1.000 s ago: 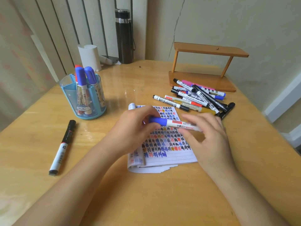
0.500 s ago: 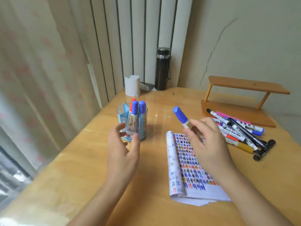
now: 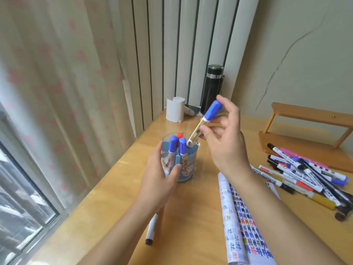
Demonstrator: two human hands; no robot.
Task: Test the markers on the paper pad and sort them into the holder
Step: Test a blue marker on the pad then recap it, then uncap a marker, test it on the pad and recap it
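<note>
- Wooden table sitting by a curtained window, cracked plain wall behind; black flask and white roll standing at the far edge.
- Left hand gripping the holder from the near side, fingers curling round its wall and steadying it on the table.
- Right hand pinching the blue marker between thumb and fingers. Cap pointing up, barrel tilting, tail end hanging right at the holder's far-right rim.
- Holder already carrying two blue-capped markers and a red-capped one, all upright. Dividers inside; cannot tell which compartment the tail is heading for.
- Paper pad lying near-right, covered in colour marks.
- Pile of markers lying beyond the pad, in front of the wooden rack, probably waiting for testing.
- One loose marker lying on the table, partly under the left forearm.
- Step in hand, judging: dropping the tested blue marker into the holder.
- Doing it well:
  - bringing the barrel closer to upright before releasing, so the tail is clearing rim and divider;
  - lowering rather than tossing, avoiding knocking the standing markers;
  - left hand pressing the holder down, since a light plastic cup is likely tipping;
  - going for the slot with the other blues, if sorting by colour.
</note>
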